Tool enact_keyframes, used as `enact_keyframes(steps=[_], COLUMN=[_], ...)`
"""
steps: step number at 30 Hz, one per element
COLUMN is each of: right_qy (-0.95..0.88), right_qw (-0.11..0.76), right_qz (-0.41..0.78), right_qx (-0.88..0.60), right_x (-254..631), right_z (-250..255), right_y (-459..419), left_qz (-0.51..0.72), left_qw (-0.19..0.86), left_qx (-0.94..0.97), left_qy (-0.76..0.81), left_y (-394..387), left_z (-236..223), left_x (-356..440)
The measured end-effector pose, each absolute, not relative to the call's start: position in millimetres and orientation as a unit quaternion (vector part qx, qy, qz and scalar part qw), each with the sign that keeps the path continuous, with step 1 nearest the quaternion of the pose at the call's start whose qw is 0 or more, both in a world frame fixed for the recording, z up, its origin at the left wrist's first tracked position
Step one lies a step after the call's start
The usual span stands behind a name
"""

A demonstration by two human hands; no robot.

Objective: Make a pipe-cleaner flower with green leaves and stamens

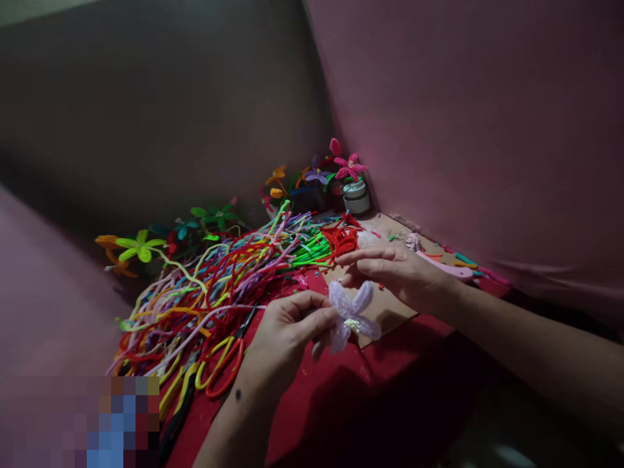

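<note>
My left hand (287, 328) pinches a pale lilac pipe-cleaner flower (351, 316) with a yellowish centre, holding it above the red cloth (341, 403). My right hand (397, 270) hovers just above and behind the flower, its fingers stretched out to the left and its thumb near a petal. It holds nothing that I can see. A big tangle of coloured pipe cleaners (219, 279) lies to the left of both hands.
Orange-handled scissors (227, 361) and yellow-handled pliers (180, 390) lie beside my left wrist. Finished flowers (139, 247) line the wall; more flowers (344, 166) stand in the corner by a small white jar (355, 197). A brown card sheet (385, 305) lies under my right hand. Pink walls close in.
</note>
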State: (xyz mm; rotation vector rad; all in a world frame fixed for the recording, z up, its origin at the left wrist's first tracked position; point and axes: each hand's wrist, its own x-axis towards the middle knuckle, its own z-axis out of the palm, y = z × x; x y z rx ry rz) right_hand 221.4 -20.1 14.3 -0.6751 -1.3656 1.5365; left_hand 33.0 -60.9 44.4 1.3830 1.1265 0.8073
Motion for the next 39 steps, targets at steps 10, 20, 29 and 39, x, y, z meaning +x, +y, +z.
enact_keyframes(steps=[10,20,29,39], right_qy=[-0.703,-0.824,-0.834,-0.843], right_qw=[0.351,0.217,0.139,0.023], right_qz=[0.54,0.357,0.356,0.397], right_qx=[-0.301,-0.383,-0.398,-0.361], right_x=[203.1,211.4,206.6,200.6], right_z=[37.0,60.8,62.6,65.0], right_y=[-32.5,-37.0,-33.9,-5.9], left_qz=[0.344,0.368,0.364,0.37], left_qw=[0.571,0.534,0.5,0.508], left_qx=[0.569,0.568,0.584,0.595], left_qy=[0.481,0.507,0.525,0.5], left_y=[-69.4,-67.7,-69.3,-67.8], left_z=[42.0,32.9,24.4,24.3], left_x=[42.8,48.5,53.0,52.4])
